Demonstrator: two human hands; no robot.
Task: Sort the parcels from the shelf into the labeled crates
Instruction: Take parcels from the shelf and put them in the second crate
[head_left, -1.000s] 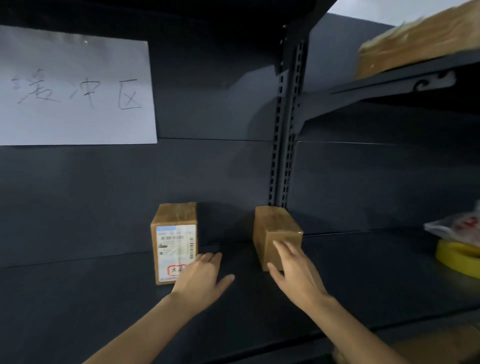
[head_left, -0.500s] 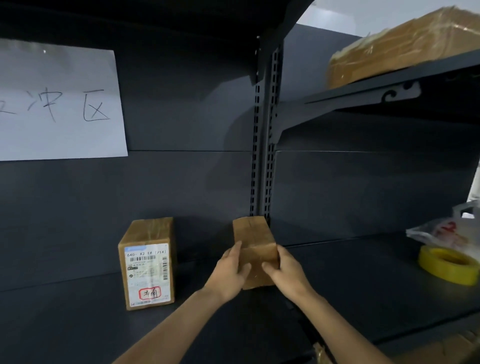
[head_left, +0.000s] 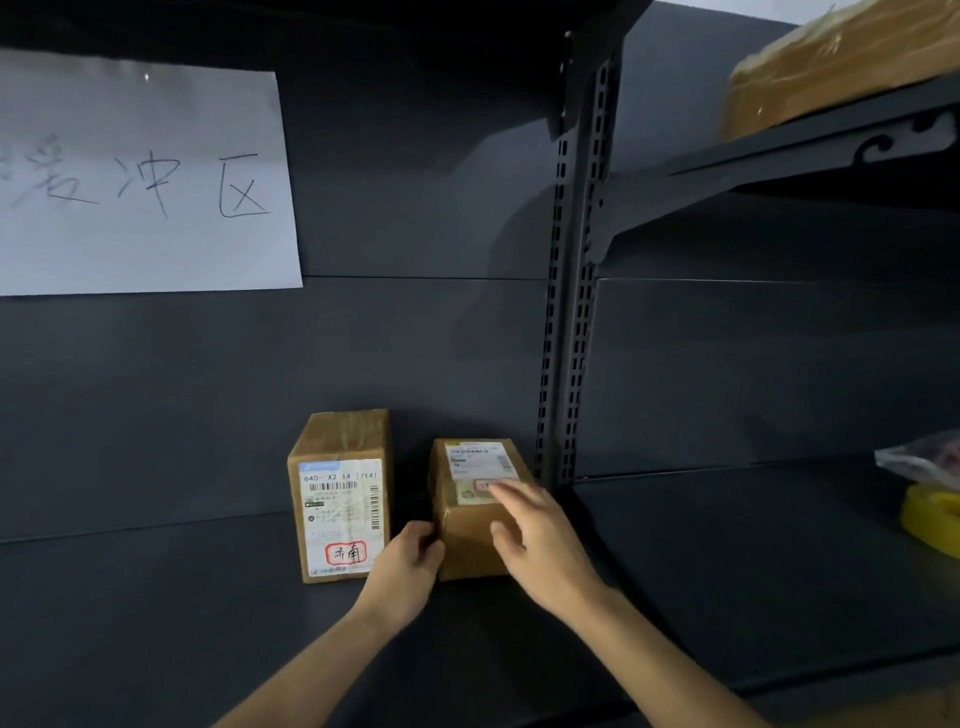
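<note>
Parcel (head_left: 467, 545) lies label-up on the shelf (head_left: 727, 571), likely so its destination shows. The left hand (head_left: 410, 566) grips its near side to steady it, while the right hand (head_left: 540, 545) rests flat-fingered on top.

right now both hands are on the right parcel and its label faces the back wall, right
No: the head view shows the label on the right parcel facing up, not backward. The left hand and right hand are both on that parcel.
</note>
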